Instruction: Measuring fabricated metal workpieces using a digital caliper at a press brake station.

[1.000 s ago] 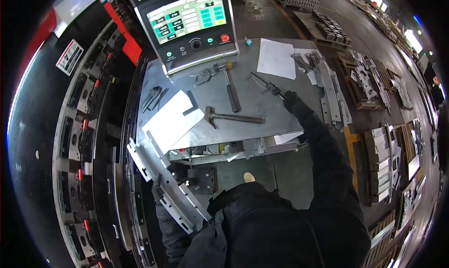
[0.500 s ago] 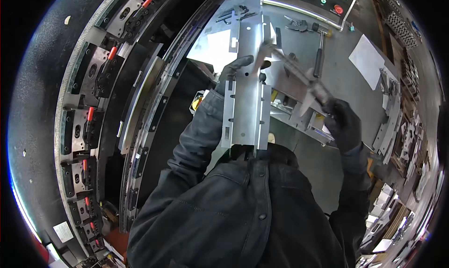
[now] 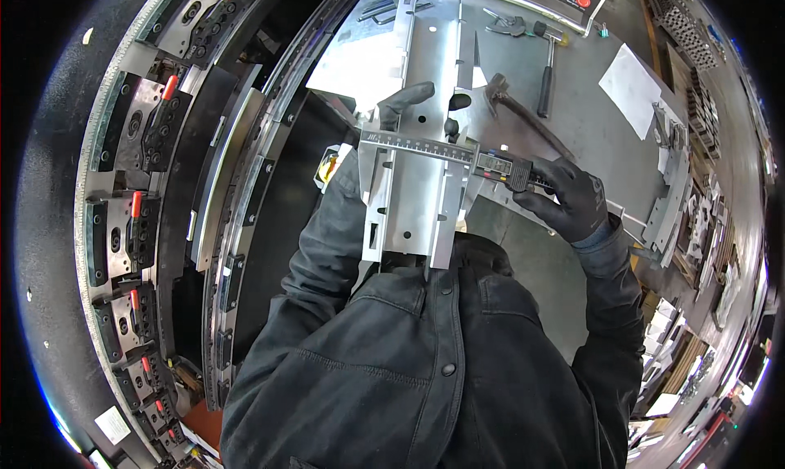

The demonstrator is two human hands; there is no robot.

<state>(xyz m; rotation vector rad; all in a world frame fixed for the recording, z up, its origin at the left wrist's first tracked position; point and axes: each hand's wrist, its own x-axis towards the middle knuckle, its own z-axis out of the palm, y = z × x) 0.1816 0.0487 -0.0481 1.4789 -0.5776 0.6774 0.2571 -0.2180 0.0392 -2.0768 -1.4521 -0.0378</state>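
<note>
Sheet-metal channel up before the chest, its far end over the counter, and the left hand has fingers clamped on its sides! Across it goes the digital caliper, 2 long jaws straddling the width, right hand pinching the caliper's body, claw hammer lying nearby.

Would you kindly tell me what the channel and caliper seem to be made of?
Channel: satin sheet metal, judging by its grey sheen and thin edges. Caliper: beam probably satin steel, given its metallic grey; housing likely matte plastic, being dull black.
</note>
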